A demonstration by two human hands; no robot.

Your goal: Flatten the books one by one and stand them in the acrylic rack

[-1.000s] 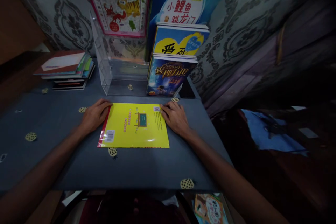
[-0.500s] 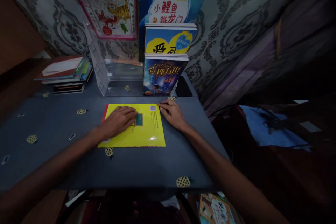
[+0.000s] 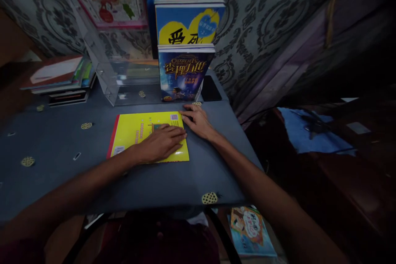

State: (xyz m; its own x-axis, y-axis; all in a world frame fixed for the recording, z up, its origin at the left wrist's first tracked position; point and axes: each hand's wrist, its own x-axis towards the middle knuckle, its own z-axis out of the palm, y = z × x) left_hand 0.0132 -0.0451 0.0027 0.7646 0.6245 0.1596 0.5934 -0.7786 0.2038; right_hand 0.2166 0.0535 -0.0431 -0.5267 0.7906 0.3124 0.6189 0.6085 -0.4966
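Note:
A thin yellow book (image 3: 133, 132) with a red spine lies flat on the dark blue table (image 3: 93, 181). My left hand (image 3: 162, 143) rests palm down on the book's right half, fingers stretched toward its right edge. My right hand (image 3: 196, 120) lies flat at the book's upper right corner, fingers touching the edge. Neither hand holds anything.
Behind the book stands a clear acrylic rack (image 3: 114, 78) with upright books (image 3: 182, 75) at its right end. A stack of books (image 3: 58, 78) lies at the back left. A black phone (image 3: 210, 88) lies by the wall. Another book (image 3: 252, 231) lies on the floor below.
My left hand has slid from the book's left edge across the cover to its right half. My right hand has stayed at the upper right corner. The view has tilted downward.

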